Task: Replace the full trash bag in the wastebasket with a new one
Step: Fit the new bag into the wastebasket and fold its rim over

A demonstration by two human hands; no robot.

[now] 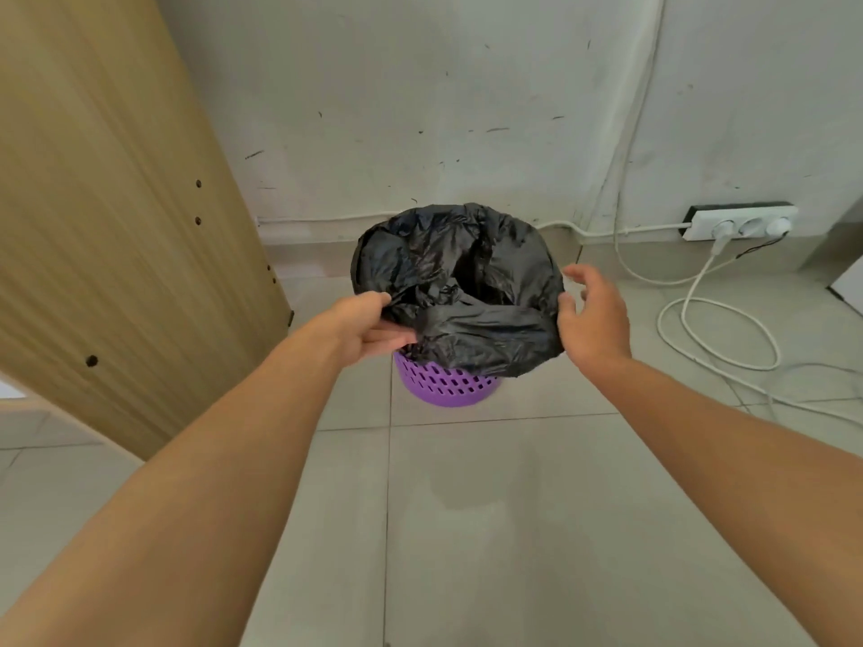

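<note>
A plain room in a home or small office is suggested: grey tiled floor (pixel 490 506), scuffed white wall (pixel 420 86), wood panel (pixel 102 203) at left. A power strip (pixel 742 222) with white cables (pixel 719 329) is seen by the wall, near a purple basket (pixel 448 382).

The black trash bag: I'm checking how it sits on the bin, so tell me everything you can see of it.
The black trash bag is thin, glossy, crinkled plastic. Its mouth is open and folded out over the rim of the purple perforated wastebasket, hiding most of the wall; only the lower part shows. The inside looks dark; contents cannot be made out. The left hand grips the near-left edge of the bag. The right hand, fingers spread, is at its right edge; contact is unclear. The basket stands on the tiled floor near the wall.
</note>
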